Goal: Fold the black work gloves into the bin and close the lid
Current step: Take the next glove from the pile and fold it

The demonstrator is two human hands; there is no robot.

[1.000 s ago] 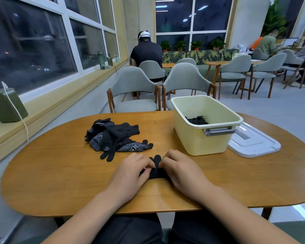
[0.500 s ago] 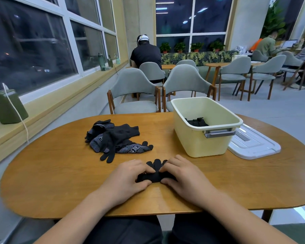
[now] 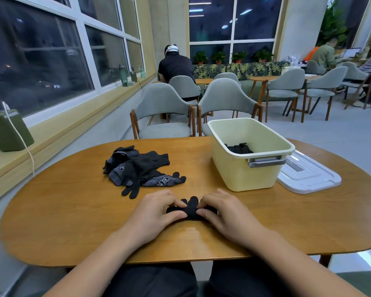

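Pinch grip: your left hand (image 3: 156,213) and right hand (image 3: 225,213) squeeze one black glove (image 3: 191,211) to set its fold. Bin (image 3: 244,176) stands open, ready.

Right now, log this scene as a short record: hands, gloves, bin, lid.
left hand: pinches the left end of the glove being folded
right hand: pinches the right end of the same glove
glove being folded: bunched on the near side of the table, between both hands
glove pile: unfolded, on the table left of the bin
bin: open, cream, with dark folded gloves inside
lid: off, flat on the table to the right of the bin
task state: folding under way, lid not yet on
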